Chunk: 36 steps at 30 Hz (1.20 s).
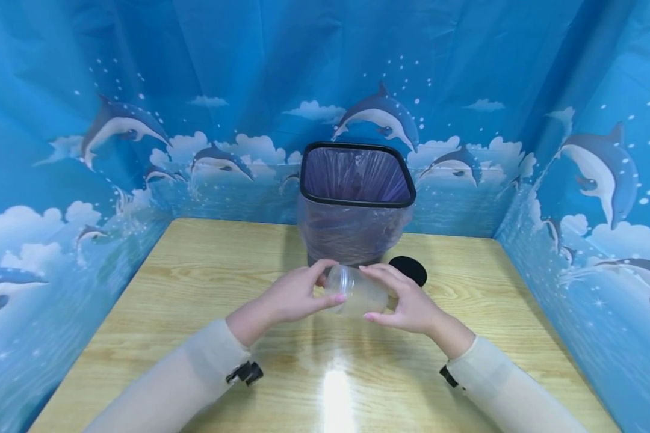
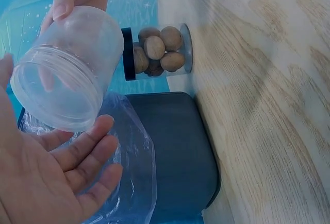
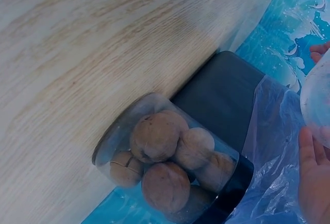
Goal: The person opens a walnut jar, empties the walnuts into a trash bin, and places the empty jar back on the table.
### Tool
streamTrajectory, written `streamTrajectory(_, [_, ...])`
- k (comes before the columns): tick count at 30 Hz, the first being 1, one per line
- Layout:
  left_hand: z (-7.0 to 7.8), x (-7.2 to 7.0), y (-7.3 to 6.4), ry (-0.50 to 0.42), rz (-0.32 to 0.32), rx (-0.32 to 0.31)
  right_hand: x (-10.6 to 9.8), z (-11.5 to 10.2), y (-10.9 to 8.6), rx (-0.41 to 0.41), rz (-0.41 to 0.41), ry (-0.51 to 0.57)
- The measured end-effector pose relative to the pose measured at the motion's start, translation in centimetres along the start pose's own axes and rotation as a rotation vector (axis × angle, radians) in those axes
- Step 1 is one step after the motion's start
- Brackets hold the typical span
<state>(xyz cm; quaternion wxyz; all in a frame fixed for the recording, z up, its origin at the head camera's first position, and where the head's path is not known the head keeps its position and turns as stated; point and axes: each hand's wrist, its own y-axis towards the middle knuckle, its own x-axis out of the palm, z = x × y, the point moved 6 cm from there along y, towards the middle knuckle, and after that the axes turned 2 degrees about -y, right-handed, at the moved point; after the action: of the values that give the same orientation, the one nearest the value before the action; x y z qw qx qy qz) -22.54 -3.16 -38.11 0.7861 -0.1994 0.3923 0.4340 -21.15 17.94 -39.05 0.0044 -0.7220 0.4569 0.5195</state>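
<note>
Above the table, both hands hold a clear plastic jar (image 1: pixel 365 293) tipped on its side. Its lidless, threaded mouth faces left, and no contents show inside in the left wrist view. My left hand (image 1: pixel 298 293) has its thumb and fingers around the mouth end. At the base end, my right hand (image 1: pixel 406 297) grips the jar between thumb and fingers. Beyond the right hand stands a second clear jar (image 3: pixel 111 170) with a black lid (image 1: pixel 408 270), holding several brown walnuts (image 3: pixel 166 187). The right hand is only partly in the right wrist view.
A dark bin (image 2: pixel 172 147) with a translucent purple liner (image 1: pixel 352 231) over its rim stands upright at the back of the wooden table (image 1: pixel 222 264), just past the hands. Blue dolphin-print curtains (image 1: pixel 238 72) enclose the back and both sides.
</note>
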Motion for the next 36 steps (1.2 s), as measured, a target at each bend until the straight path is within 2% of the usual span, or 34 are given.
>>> streamTrajectory(3, [-0.1, 0.1, 0.0, 0.008, 0.015, -0.006, 0.0, -0.1, 0.0, -0.015, -0.001, -0.001])
streamTrajectory(8, [-0.3, 0.3, 0.2, -0.001, 0.005, -0.009, -0.1, -0.3, 0.1, -0.028, 0.006, -0.003])
streamTrajectory(13, [-0.1, 0.2, 0.3, -0.026, 0.008, 0.022, -0.3, -0.4, 0.2, -0.063, 0.027, -0.017])
streamTrajectory(18, [0.1, 0.1, 0.2, -0.061, 0.017, 0.071, -0.5, -0.5, 0.2, -0.08, 0.03, -0.012])
streamTrajectory(27, [0.3, -0.1, -0.2, -0.032, 0.02, 0.169, -0.6, -0.5, 0.2, -0.077, 0.026, -0.007])
streamTrajectory(36, [0.8, -0.4, -0.6, -0.03, -0.015, 0.258, -0.7, -0.1, 0.2, -0.037, 0.014, 0.036])
